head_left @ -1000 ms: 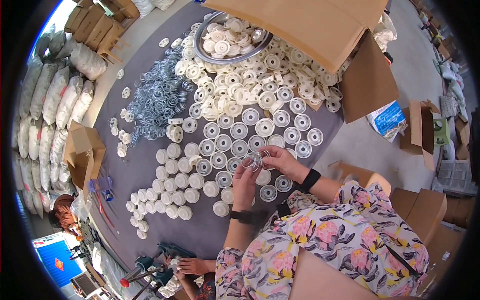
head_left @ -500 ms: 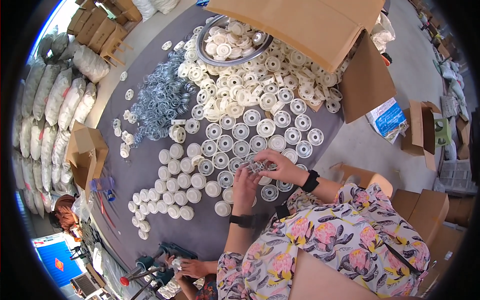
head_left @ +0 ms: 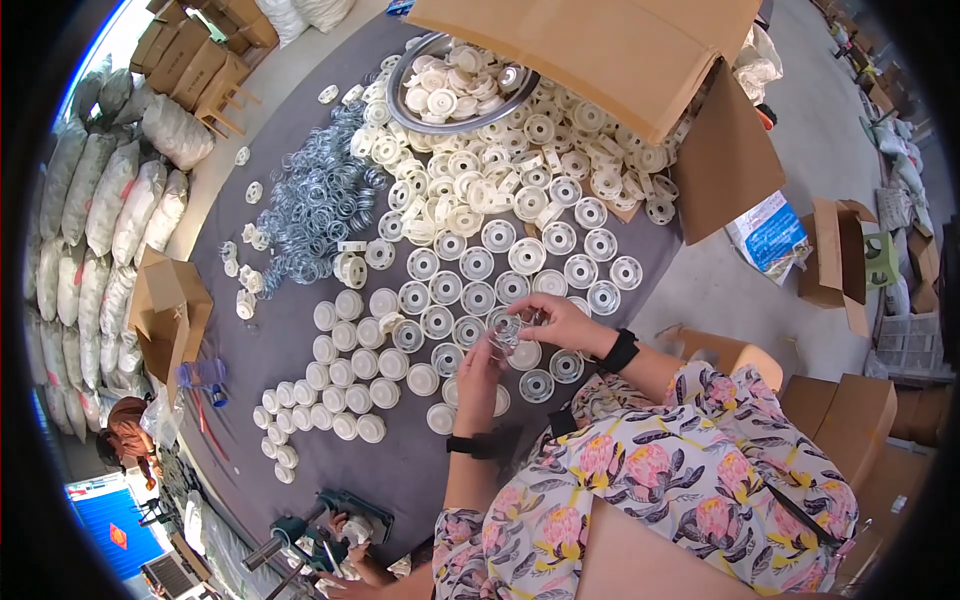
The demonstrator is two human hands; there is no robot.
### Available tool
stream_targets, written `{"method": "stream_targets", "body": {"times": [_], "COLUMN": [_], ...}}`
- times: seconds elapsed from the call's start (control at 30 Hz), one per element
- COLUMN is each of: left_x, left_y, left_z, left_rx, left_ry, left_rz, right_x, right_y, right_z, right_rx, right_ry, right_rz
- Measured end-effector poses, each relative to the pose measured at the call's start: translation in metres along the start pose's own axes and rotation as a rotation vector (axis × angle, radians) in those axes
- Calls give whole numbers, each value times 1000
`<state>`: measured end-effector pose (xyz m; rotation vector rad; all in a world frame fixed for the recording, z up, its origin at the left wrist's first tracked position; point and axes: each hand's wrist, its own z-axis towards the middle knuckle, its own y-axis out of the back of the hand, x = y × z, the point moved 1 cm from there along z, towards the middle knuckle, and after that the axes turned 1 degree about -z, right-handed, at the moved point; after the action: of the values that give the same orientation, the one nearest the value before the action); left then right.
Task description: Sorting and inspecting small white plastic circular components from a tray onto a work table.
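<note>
Over the rows of round white plastic parts, several metal coil springs (head_left: 506,334) are bunched between my hands. My left hand (head_left: 480,372) is closed around the bunch from below. From the right, my right hand (head_left: 560,325) pinches at the same springs with thumb and fingers. Under and around both hands, round parts with dark centre holes (head_left: 478,297) lie face up. To their left stand capped white round pieces (head_left: 357,398) in loose rows. A large heap of loose springs (head_left: 320,200) lies farther left.
A pile of loose white parts (head_left: 470,180) fills the far side of the grey table (head_left: 225,400), with a metal bowl (head_left: 410,110) of parts on it. An open cardboard box (head_left: 590,50) tips over the pile. Near left, another person's hand (head_left: 355,530) is beside a green hand press (head_left: 292,530).
My hands stay over the same spot, and the springs between them have turned slightly. The other person's hands have shifted at the press, whose lever has swung.
</note>
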<state>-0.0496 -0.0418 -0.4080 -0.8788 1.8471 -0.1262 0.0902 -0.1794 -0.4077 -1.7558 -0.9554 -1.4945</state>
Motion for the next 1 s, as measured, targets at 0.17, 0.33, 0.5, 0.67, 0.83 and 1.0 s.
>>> {"method": "stream_targets", "body": {"times": [0.17,0.33,0.5,0.67,0.83,1.0], "left_x": [3,2,1,-10,-17,-38], "left_y": [-10,-4,-9,-6,-11,-22], "left_z": [1,3,7,19,24,16], "left_rx": [-77,9,-201,-328,-240,-166], "left_ry": [269,376,205,60,166,-103], "left_rz": [-482,-646,-39,155,-320,-292], "right_x": [11,26,52,49,46,24], "right_y": [5,2,-9,-11,-24,-22], "right_z": [9,11,12,15,1,-6], "right_rx": [-6,-17,86,-71,-192,-243], "right_ry": [348,427,630,733,529,154], "right_rz": [-432,-433,-637,-708,-513,161]}}
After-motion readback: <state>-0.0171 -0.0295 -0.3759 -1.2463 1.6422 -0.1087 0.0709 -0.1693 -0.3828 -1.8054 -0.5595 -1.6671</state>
